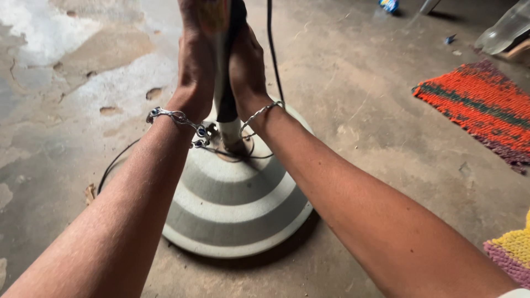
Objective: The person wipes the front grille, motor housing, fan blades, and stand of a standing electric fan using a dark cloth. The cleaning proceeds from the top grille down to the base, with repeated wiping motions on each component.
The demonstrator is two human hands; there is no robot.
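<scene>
Both hands hold the upright pole (226,83) — left hand (196,60) and right hand (245,66) wrapped tight around it. The pole stands in the middle of a round striped fan base (232,209). A black cord (118,160) lies left of the base — an orange mat (480,105) far right.

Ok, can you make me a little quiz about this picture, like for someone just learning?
1. True or false: both hands hold the pole.
2. What does the pole stand in? A) a square box B) a round striped base C) a bucket
3. What lies on the floor at the right edge?

Key:
1. True: the left hand and right hand clasp the pole from either side.
2. B: the base is round, with grey and white rings.
3. An orange woven mat; the corner of a yellow mat shows lower down.
</scene>
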